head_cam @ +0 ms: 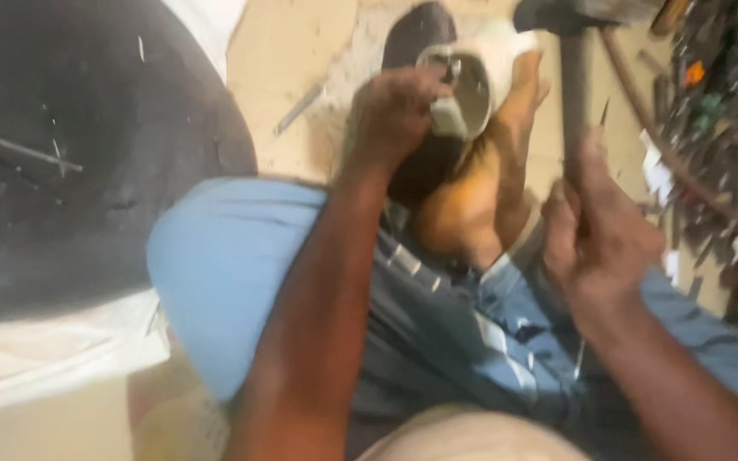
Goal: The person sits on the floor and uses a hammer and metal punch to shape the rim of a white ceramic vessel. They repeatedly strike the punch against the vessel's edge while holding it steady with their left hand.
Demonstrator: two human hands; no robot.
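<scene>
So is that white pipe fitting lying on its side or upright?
On its side: the white pipe fitting, gripped by the left hand, shows its open mouth toward the camera.

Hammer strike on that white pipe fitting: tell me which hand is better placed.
Right. The right hand grips the hammer handle, head raised above the white fitting; the left hand is holding that fitting.

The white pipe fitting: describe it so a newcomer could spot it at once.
Start at the blue-clad knee and follow the left forearm up to the left hand. The white pipe fitting sits in its grip, the only pale, hollow, open-mouthed piece there, unlike the dark hammer beside it.
</scene>
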